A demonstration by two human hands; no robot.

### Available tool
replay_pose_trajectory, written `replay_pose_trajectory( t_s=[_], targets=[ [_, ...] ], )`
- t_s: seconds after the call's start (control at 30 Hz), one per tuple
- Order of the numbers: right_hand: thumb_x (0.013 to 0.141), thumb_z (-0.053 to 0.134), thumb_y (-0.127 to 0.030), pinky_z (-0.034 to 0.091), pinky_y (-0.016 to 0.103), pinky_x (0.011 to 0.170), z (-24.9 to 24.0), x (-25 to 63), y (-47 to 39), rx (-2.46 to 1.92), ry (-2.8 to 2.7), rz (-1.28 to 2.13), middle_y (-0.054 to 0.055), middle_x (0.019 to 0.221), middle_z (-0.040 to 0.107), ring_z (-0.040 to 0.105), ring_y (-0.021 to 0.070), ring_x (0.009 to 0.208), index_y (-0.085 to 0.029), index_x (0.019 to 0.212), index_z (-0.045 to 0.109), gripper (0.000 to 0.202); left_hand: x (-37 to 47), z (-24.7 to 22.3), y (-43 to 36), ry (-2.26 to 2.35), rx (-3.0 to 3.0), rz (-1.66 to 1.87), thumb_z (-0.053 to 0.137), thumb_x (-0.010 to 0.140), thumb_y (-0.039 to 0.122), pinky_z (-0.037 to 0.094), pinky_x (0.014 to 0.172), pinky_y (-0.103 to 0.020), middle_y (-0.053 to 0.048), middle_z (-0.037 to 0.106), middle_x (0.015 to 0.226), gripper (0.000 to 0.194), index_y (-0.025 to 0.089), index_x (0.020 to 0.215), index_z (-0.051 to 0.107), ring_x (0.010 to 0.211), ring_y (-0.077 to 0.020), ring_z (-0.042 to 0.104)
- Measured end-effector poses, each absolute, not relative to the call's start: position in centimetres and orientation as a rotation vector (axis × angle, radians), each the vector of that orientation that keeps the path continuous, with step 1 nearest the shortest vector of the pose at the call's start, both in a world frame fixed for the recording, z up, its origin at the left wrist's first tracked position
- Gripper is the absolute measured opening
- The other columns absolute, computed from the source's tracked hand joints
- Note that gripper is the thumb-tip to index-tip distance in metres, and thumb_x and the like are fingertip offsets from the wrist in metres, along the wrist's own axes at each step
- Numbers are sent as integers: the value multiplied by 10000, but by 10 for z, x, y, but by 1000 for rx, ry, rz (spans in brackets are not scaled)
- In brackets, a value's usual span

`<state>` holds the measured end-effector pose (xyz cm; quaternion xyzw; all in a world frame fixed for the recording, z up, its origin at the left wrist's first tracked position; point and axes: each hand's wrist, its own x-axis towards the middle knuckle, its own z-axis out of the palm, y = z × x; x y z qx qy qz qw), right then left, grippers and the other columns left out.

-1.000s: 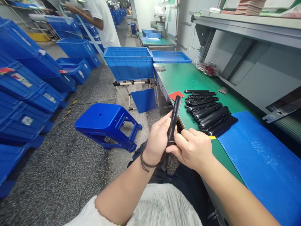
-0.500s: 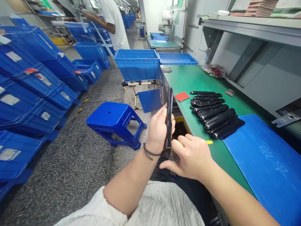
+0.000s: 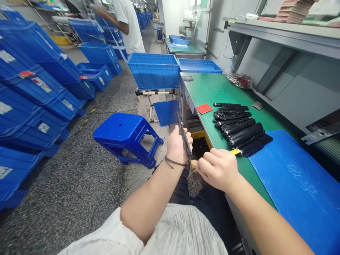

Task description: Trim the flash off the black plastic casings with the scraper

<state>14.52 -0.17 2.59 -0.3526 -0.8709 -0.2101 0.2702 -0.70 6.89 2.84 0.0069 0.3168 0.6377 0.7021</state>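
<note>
My left hand (image 3: 177, 146) is closed around a slim, elongated black plastic part (image 3: 183, 136), held tilted above my lap. My right hand (image 3: 216, 164) is closed, its thumb and fingertips right at the part's near end. From behind the right fist juts the yellow end of a slim tool (image 3: 235, 151); its working end is hidden by the fingers. On the green table (image 3: 202, 86) to the right lies a row of several similar black plastic parts (image 3: 239, 129).
A blue mat (image 3: 297, 184) and a red card (image 3: 204, 108) lie on the table. Below its edge is a yellow bin (image 3: 198, 134) with dark pieces. A blue stool (image 3: 119, 129), blue crates (image 3: 154, 72) and stacked crates (image 3: 50, 78) stand leftward. A person (image 3: 130, 28) stands beyond.
The black part has tipped leftward and its far end has dropped lower. My right hand has moved slightly up, its thumb now drawn in to the near end. The view has shifted slightly.
</note>
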Motion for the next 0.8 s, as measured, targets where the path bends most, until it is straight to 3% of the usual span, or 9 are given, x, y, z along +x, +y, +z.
replay_pose_trajectory(
  t_s=[0.07,0.17,0.27,0.37,0.43,0.53,0.6,0.67,0.8],
  targets=[
    [958,656,-171,231,325,572,30,150,2,-1287,-2377,-366,-10,745,659,530,158,631,-230,933,675,66,-8,31,72,707,-16,1488,391,1107,289,176,313,-167,95,293,544,305,203,831,489,339,-65,244],
    [884,770,-194,347,291,611,33,147,1,-1564,-2284,107,17,1002,752,652,177,757,-244,1305,628,447,-6,33,73,730,-24,1529,396,1100,262,187,324,-171,96,301,548,296,200,825,485,342,-60,245],
    [884,818,-321,450,279,721,29,136,-3,-1289,-2133,489,5,973,733,665,167,829,-228,1169,672,333,-1,25,75,759,23,1550,392,1088,268,195,340,-185,93,313,554,277,202,843,501,352,-68,258],
    [992,668,-300,426,275,694,26,131,-4,-1092,-1989,462,13,838,662,598,149,759,-196,924,657,125,0,6,79,895,217,1598,502,1038,292,386,460,-192,49,495,666,156,193,926,549,474,-87,472],
    [1013,625,-286,399,275,665,30,135,-3,-1089,-1936,393,15,797,630,557,144,716,-187,886,634,161,-5,-5,79,1134,520,1721,660,946,306,534,687,-255,-26,642,891,162,200,1046,589,760,-146,657],
    [1000,656,-259,391,262,651,45,144,-2,-1078,-1955,453,5,781,633,544,128,687,-181,886,636,140,-21,-11,68,1362,1375,1981,686,921,370,497,1034,-404,-119,651,1280,378,228,1262,605,1228,-250,615],
    [978,697,-234,400,251,648,55,149,-4,-1032,-2002,571,-8,771,644,557,119,683,-184,869,651,129,-30,-9,58,1152,2025,1883,519,1013,417,478,1026,-441,-121,701,1163,296,211,1164,668,1140,-266,643],
    [929,750,-178,410,241,641,61,152,-7,-1052,-2034,686,-30,780,666,572,112,675,-199,941,687,68,-36,-6,53,975,2318,1694,374,1066,379,489,827,-397,-75,676,810,391,200,873,664,796,-222,638],
    [861,738,-48,445,253,656,62,164,-6,-1273,-2045,573,-47,851,693,605,129,686,-260,1249,653,450,-40,-8,56,1081,2035,1688,310,1097,331,353,604,-347,-19,512,580,506,215,647,510,551,-171,477]
  ],
)
